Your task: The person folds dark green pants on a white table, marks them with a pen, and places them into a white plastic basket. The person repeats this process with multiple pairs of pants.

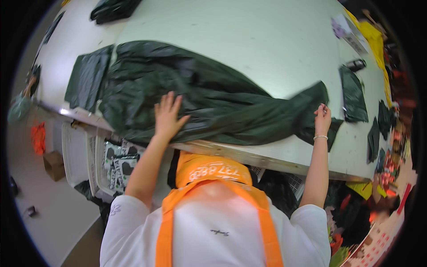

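A long piece of dark green, slightly shiny fabric (213, 104) lies rumpled across the white table. It looks like a garment, but its kind is unclear. My left hand (167, 116) rests flat on its wider part, fingers spread. At the narrow right end my right hand (323, 119) is closed around a small dark metal tool (324, 108), mostly hidden by the fingers. That hand is on or just above the fabric; which one I cannot tell. Against the wide left end sits a folded dark green piece (89, 79).
A dark stack (114, 10) lies at the far left of the white table (249, 35). Toward the right are a folded green packet (353, 95), a black object (356, 65) and a white box (351, 33). Below the left edge, a white crate (101, 167) holds packages. Other people work at both sides.
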`<state>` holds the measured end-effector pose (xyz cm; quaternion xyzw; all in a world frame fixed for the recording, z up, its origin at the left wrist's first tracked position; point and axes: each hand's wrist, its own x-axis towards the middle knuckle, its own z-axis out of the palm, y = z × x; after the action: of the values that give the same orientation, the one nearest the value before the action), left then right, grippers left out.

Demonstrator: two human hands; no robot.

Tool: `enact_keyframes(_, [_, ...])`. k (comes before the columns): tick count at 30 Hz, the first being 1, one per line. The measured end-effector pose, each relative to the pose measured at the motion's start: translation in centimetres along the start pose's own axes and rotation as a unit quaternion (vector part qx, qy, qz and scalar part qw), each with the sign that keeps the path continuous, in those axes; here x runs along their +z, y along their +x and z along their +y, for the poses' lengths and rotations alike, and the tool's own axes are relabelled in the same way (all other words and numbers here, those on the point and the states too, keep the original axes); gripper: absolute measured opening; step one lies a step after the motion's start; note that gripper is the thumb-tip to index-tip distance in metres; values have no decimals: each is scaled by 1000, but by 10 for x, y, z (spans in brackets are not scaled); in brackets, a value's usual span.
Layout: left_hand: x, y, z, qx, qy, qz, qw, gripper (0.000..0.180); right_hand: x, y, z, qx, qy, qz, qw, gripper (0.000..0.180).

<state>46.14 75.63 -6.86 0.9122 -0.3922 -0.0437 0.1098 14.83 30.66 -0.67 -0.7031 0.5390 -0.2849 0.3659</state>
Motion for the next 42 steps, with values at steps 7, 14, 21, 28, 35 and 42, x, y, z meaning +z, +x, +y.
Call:
enact_keyframes(7, [10, -7, 43, -149, 42, 45, 987, 74, -231, 115, 265, 93, -394, 78, 911, 35])
enact_keyframes(14, [6, -43, 59, -135, -5, -15, 991, 69, -263, 138, 328, 232, -518, 139, 812, 43])
enact_keyframes(21, [25, -75, 108, -133, 41, -9, 990, 71, -84, 92, 46, -302, -123, -120, 938, 36])
enact_keyframes(28, [-4, -78, 109, -73, -128, 14, 989, 17, 149, -44, -66, -408, -110, -377, 825, 38])
enact_keyframes(35, [-47, -42, -34, -244, -67, 331, 909, 46, 185, -42, -59, -365, -221, -385, 819, 22])
enact_keyframes(42, [-40, 42, -133, -299, -72, 348, 886, 42, 194, -51, -72, -322, -324, -361, 813, 28])
